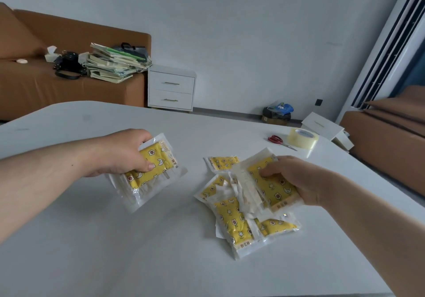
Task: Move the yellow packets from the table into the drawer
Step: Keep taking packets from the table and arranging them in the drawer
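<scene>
Two hands work over the white surface (92, 250). The left hand (122, 154) curls round a small stack of yellow packets (149, 172), thumb on top. The right hand (296, 181) grips the top packet (276, 188) of a loose pile (236, 225) lying on the surface. Scissors (279, 141) and a tape roll (302, 138) lie farther right. Beyond, a white cabinet (171, 71) stands by the wall — its two drawers (171, 84) closed.
</scene>
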The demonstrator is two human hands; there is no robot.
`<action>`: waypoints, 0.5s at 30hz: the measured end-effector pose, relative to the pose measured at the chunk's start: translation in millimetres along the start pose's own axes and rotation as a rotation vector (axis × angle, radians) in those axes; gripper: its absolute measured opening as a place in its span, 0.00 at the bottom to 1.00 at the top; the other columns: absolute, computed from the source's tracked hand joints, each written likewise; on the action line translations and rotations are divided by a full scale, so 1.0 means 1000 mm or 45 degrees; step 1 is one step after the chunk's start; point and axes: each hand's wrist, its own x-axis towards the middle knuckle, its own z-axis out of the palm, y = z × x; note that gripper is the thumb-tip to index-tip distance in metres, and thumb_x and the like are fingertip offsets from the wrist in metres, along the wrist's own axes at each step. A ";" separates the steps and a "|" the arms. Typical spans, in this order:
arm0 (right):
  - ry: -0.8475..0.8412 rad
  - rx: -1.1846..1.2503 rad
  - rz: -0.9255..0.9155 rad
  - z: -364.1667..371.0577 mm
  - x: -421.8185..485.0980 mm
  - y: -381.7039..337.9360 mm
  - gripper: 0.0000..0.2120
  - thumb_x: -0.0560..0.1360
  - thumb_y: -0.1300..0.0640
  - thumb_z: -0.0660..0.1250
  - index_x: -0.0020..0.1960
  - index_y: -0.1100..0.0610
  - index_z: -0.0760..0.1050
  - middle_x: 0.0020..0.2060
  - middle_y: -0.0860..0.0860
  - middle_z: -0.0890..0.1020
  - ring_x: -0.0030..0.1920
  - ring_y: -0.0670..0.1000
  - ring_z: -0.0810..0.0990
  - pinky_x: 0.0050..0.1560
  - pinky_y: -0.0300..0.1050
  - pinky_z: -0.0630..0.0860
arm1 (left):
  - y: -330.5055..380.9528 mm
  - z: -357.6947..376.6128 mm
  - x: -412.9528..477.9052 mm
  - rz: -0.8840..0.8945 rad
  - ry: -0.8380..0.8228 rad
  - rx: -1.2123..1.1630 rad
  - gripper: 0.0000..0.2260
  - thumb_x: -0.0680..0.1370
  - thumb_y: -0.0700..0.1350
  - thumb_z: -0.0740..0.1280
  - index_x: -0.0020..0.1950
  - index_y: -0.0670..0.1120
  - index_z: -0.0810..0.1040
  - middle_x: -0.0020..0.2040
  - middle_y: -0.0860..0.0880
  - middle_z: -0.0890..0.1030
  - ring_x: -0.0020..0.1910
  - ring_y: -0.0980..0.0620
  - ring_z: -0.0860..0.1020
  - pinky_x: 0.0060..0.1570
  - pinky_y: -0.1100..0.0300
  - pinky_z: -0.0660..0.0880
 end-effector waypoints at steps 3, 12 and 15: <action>0.003 0.224 0.041 0.007 -0.030 -0.002 0.07 0.76 0.64 0.57 0.49 0.61 0.74 0.34 0.59 0.84 0.36 0.60 0.82 0.39 0.54 0.82 | 0.002 -0.016 -0.028 -0.008 0.014 -0.129 0.09 0.73 0.39 0.73 0.48 0.48 0.75 0.43 0.47 0.84 0.39 0.50 0.83 0.35 0.59 0.77; -0.308 0.481 -0.164 0.067 -0.113 0.027 0.14 0.76 0.73 0.59 0.62 0.70 0.71 0.53 0.67 0.82 0.51 0.67 0.83 0.49 0.64 0.81 | -0.020 -0.016 -0.156 -0.102 -0.196 -0.381 0.11 0.72 0.35 0.73 0.52 0.46 0.79 0.44 0.47 0.86 0.45 0.47 0.85 0.52 0.47 0.80; -0.402 0.366 -0.216 0.091 -0.137 0.034 0.15 0.74 0.72 0.65 0.60 0.68 0.74 0.53 0.66 0.83 0.53 0.68 0.82 0.54 0.67 0.78 | -0.042 -0.007 -0.188 -0.166 -0.223 -0.317 0.12 0.70 0.36 0.75 0.50 0.48 0.80 0.42 0.49 0.86 0.42 0.50 0.85 0.46 0.53 0.81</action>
